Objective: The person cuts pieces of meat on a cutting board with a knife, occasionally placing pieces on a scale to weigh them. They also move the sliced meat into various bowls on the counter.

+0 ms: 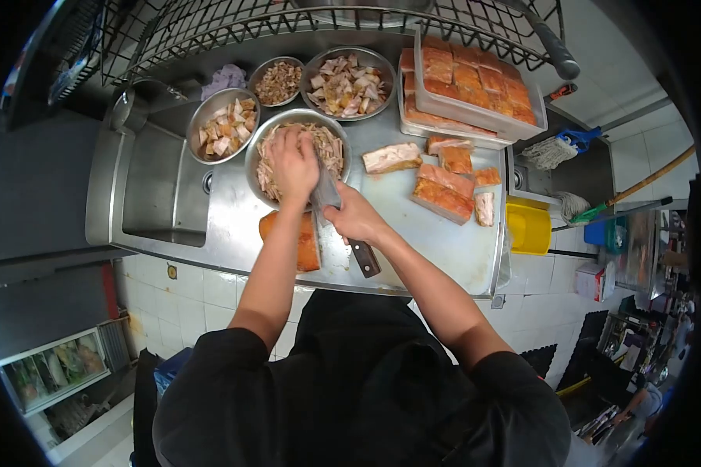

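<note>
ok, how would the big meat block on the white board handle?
The meat block looks thick, so probably fairly stiff and heavy. Its shiny surface might feel slippery. It lies broad and low, so rolling seems unlikely.

Shredded meat (332, 145) fills 1 bowl (251, 165), cleaver (328, 193) at rim.

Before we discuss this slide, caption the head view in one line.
Left hand on meat strips in a steel bowl, right hand holding a broad knife at its rim.
</note>
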The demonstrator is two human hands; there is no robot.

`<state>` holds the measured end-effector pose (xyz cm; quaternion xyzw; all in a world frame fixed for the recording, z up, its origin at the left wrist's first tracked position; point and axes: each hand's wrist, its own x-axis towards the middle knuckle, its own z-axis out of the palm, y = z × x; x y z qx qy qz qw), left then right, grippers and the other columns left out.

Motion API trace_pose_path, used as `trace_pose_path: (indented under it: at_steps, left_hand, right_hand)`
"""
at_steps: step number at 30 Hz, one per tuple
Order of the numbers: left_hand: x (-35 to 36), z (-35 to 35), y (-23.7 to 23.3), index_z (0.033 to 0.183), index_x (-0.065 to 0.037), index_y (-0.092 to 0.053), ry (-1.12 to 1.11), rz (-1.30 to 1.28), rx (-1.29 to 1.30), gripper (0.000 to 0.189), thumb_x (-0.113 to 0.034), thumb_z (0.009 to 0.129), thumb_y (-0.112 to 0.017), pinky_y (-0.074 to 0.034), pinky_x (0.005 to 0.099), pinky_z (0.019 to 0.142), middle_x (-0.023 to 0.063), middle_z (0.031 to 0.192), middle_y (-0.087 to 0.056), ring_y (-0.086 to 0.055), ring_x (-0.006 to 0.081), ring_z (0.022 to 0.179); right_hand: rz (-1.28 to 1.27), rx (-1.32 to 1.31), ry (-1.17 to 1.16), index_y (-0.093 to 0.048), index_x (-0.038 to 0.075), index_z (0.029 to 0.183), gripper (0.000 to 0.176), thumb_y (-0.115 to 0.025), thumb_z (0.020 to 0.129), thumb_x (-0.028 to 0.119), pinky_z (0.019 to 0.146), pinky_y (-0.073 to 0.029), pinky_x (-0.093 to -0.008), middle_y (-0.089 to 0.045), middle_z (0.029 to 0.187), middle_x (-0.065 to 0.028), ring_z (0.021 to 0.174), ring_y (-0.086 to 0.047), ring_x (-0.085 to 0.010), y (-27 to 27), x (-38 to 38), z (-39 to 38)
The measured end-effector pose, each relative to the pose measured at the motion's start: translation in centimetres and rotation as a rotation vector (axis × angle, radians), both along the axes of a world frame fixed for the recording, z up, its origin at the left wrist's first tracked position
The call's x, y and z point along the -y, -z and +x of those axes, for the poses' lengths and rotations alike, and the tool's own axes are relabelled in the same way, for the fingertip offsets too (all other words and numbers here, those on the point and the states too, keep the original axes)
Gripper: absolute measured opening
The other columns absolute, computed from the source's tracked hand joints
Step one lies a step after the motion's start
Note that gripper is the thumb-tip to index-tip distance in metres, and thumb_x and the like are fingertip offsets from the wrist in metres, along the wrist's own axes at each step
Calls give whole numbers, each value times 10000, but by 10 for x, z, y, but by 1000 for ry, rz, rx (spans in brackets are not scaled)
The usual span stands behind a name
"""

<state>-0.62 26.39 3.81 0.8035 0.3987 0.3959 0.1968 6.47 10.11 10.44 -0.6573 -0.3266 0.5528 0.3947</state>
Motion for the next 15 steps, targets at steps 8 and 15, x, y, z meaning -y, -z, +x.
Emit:
trace_pose_path:
  at_steps: [8,15]
  left_hand:
    - [-21,-1,9,1597,-96,-270,21,-84,-714,787,-606,1005,-365,-72,532,1247,169,1658,-239,-147,362,1547]
    - [-27,15,7,1626,-156,-204,55,-255,-863,898,-757,960,-246,-8,650,1206,140,1695,-132,-57,347,1567]
  right_hand:
    - [-103,135,184,-519,-10,1195,321,-588,930,158,496,-481,-428,-626,736,-201,508,-605,-248,13,100,1]
    - [13,676,184,-506,-2,1041,207,-618,930,133,519,-485,-482,-609,626,-219,559,-631,-403,25,180,16]
